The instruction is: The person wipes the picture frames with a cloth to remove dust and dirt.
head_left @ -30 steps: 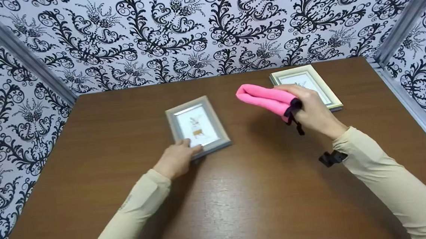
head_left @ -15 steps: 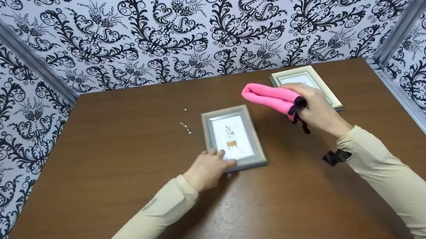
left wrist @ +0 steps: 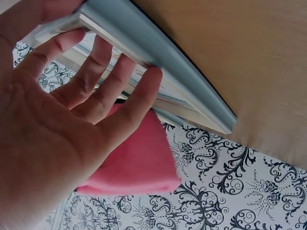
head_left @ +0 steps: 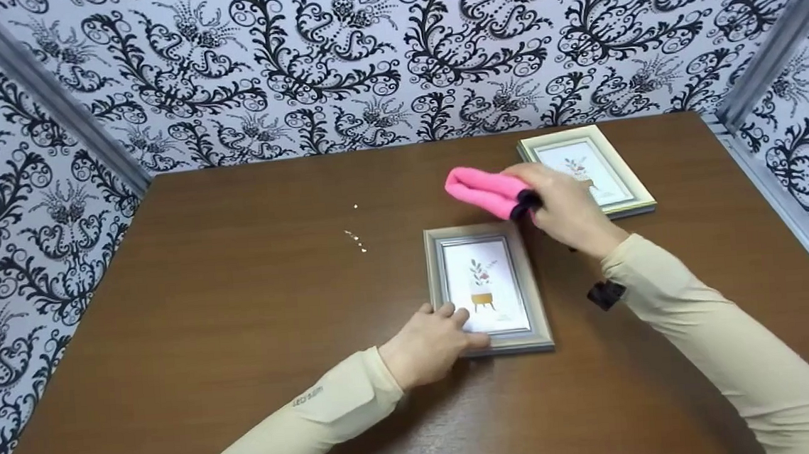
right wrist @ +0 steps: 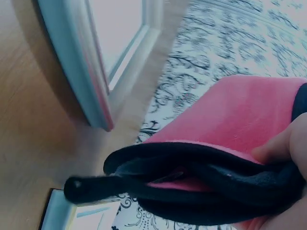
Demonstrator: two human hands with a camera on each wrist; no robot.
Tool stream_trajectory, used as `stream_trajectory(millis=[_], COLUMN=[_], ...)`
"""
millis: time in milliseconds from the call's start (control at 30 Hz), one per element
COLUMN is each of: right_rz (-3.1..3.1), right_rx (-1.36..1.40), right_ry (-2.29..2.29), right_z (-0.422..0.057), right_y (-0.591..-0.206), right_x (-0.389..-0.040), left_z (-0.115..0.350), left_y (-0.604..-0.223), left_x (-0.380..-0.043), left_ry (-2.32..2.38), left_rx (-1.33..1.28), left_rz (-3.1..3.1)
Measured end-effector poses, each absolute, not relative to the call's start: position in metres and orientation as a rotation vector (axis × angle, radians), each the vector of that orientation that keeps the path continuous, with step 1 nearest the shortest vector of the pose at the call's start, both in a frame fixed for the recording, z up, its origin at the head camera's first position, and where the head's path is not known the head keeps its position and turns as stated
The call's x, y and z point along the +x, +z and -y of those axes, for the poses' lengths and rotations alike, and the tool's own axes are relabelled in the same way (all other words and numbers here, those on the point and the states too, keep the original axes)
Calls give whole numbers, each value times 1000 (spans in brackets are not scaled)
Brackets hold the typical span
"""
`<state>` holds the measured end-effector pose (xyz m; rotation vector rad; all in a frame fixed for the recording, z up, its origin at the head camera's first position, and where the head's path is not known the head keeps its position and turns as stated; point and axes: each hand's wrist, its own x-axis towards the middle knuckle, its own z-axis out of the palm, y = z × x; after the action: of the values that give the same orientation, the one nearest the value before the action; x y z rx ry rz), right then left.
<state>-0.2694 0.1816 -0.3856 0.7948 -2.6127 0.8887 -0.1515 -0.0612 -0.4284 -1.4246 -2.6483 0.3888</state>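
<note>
A grey-beige picture frame (head_left: 537, 296) with a potted-plant print lies face up on the brown table. My left hand (head_left: 427, 346) grips its lower left corner, thumb on the bottom edge and fingers bent along the left edge; the left wrist view shows the fingertips on the moulding (left wrist: 144, 38). My right hand (head_left: 570, 208) holds a folded pink cloth (head_left: 480, 189) with black edging, raised just beyond the frame's top edge. A black loop (right wrist: 91, 189) sticks out of the cloth in the right wrist view.
A cream picture frame (head_left: 625, 176) with a similar print lies at the back right, partly covered by my right hand. Small white crumbs (head_left: 354, 239) are scattered left of centre on the table (head_left: 237, 281). Patterned walls (head_left: 335, 54) border the back and sides.
My left hand has slid the grey-beige frame right and toward me, turning it a little. White crumbs have come into view where it lay. My right hand, still holding the cloth, has shifted slightly left.
</note>
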Motion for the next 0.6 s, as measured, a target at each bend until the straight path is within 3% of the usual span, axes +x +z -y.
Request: stream_trajectory(millis=[267,600], right_rz=[2965,3202], right_rx=[886,971], right_ry=[625,508], right_z=[-173,-138], right_y=[-418,-405], right_x=[-288,-309], left_z=[66,65], left_y=[-431,-430], left_x=[-158,-166], left_ry=[302,200], left_rx=[-1312,-1270], left_rz=[2831,2905])
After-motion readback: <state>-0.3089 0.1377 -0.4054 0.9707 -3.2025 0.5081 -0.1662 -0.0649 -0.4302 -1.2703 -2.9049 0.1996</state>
